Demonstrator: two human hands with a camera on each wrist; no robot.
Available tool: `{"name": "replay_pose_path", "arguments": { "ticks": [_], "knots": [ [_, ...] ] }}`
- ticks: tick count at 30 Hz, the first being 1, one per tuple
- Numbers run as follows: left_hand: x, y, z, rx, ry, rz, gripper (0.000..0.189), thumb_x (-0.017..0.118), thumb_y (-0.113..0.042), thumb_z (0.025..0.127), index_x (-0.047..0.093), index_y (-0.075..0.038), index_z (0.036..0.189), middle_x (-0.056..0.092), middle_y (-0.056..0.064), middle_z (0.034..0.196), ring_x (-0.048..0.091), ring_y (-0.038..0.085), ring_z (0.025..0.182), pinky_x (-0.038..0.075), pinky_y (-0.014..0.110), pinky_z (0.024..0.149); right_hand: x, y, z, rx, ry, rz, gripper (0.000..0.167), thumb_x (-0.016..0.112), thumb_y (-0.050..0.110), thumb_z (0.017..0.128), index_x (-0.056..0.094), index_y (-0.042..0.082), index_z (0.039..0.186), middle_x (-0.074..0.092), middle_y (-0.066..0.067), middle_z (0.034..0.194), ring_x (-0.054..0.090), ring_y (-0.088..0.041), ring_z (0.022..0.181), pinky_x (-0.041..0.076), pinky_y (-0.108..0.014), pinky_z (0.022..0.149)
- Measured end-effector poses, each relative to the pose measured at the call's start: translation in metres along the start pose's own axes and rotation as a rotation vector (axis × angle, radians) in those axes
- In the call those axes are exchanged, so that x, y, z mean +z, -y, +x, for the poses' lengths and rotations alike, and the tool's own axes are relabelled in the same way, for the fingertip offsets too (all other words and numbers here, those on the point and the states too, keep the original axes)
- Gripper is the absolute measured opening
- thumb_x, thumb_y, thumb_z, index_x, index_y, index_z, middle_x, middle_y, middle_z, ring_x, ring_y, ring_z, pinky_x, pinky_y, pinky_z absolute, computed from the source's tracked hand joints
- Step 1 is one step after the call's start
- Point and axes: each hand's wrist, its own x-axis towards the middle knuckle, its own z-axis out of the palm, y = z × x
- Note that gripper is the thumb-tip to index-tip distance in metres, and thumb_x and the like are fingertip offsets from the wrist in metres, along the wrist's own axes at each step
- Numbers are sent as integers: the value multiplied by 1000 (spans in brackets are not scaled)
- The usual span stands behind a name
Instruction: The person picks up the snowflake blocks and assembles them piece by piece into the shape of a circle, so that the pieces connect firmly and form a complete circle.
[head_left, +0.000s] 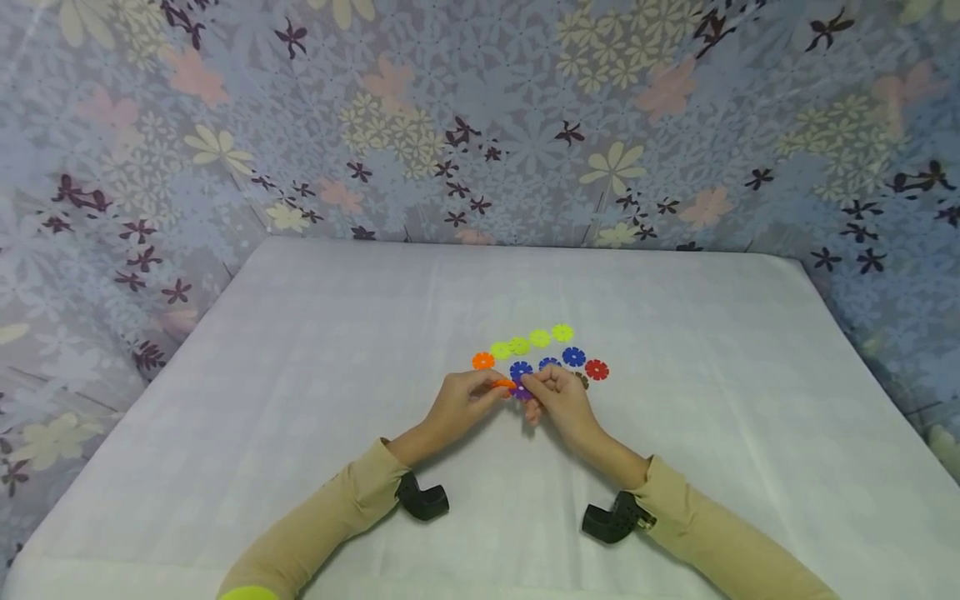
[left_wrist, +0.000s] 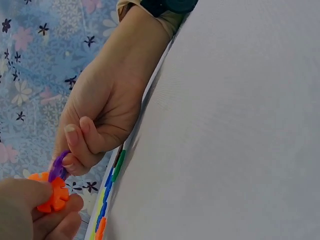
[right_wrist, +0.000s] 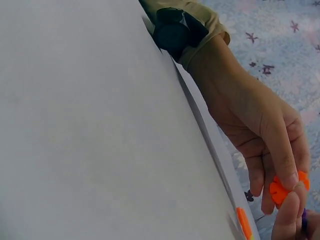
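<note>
Close over the table in the head view, my left hand [head_left: 467, 404] pinches an orange flower-shaped notched disc [head_left: 503, 383], seen edge-on there. My right hand [head_left: 567, 408] holds a purple notched disc [head_left: 521, 392] between thumb and fingers. Both hands meet in the middle. In the left wrist view the purple disc [left_wrist: 58, 167] stands at an angle against the face of the orange disc [left_wrist: 53, 199], at its edge. The right wrist view shows the orange disc [right_wrist: 281, 190] under the left thumb, with most of the purple one hidden behind fingertips.
Beyond the hands, several yellow-green discs [head_left: 539, 337] lie in a slanting row, with an orange disc [head_left: 483, 361] at its left end. Blue discs [head_left: 573, 357] and a red disc [head_left: 597, 369] lie nearer. A darker disc [head_left: 582, 380] is partly covered by the right hand.
</note>
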Motion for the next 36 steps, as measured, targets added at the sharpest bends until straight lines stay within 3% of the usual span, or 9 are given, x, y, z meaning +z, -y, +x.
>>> {"name": "replay_pose_path", "arguments": {
  "ticks": [4, 8, 12, 15, 19, 23, 27, 33, 36],
  "knots": [
    [0, 1, 1, -21, -43, -6, 8, 63, 2, 81, 66, 4, 88, 66, 11, 84, 63, 19, 76, 48, 22, 68, -1, 10, -1, -94, 45, -131, 14, 49, 2, 91, 51, -12, 87, 54, -21, 63, 53, -18, 44, 46, -28, 42],
    [-2, 1, 1, -50, -77, -32, 10, 63, 5, 80, 65, 6, 89, 65, 14, 84, 64, 23, 75, 49, 25, 67, -7, 21, -2, -268, 28, -295, 14, 47, -2, 91, 53, -14, 96, 55, -27, 72, 50, -27, 45, 44, -29, 41],
    [-9, -10, 3, -65, -90, -73, 8, 62, 10, 79, 63, 10, 87, 64, 19, 83, 63, 30, 76, 50, 29, 69, -20, 14, 4, -383, -38, -505, 10, 55, -2, 87, 58, -8, 94, 60, -17, 77, 48, -22, 50, 40, -22, 45],
    [-14, -21, 5, -74, -87, -103, 8, 59, 15, 78, 60, 13, 85, 62, 22, 83, 61, 35, 77, 49, 29, 70, -31, 10, 10, -432, -31, -719, 7, 63, 2, 82, 62, -1, 88, 61, -5, 77, 49, -16, 59, 40, -23, 51],
    [-17, -24, 5, -95, -69, -141, 8, 58, 16, 78, 59, 15, 86, 61, 24, 84, 61, 36, 77, 49, 29, 71, -42, 18, 15, -382, 91, -906, 10, 69, 4, 77, 64, 4, 85, 60, -1, 79, 49, -19, 68, 42, -31, 59],
    [-18, -25, 4, -112, -54, -144, 9, 58, 14, 79, 60, 14, 87, 62, 23, 84, 61, 33, 78, 49, 27, 71, -50, 29, 19, -253, 256, -1003, 18, 72, 4, 74, 64, 4, 89, 60, -1, 84, 48, -19, 74, 43, -33, 64],
    [-18, -25, 3, -123, -38, -147, 8, 59, 12, 80, 61, 13, 87, 63, 21, 84, 61, 31, 76, 49, 28, 70, -53, 33, 22, -203, 375, -1068, 23, 73, 5, 72, 63, 2, 93, 59, -3, 87, 49, -20, 82, 42, -35, 71],
    [-18, -25, 4, -114, -14, -184, 7, 58, 13, 80, 60, 14, 86, 62, 23, 82, 60, 33, 76, 49, 37, 71, -53, 33, 21, -133, 387, -1047, 28, 73, 5, 73, 62, 0, 98, 55, -3, 87, 48, -19, 80, 43, -33, 68],
    [-18, -25, 4, -113, -8, -198, 7, 57, 13, 80, 60, 14, 86, 61, 23, 82, 60, 34, 76, 49, 39, 71, -53, 32, 21, -157, 356, -986, 20, 71, 4, 74, 63, 2, 92, 54, 0, 82, 49, -16, 74, 43, -31, 63]
  ]
}}
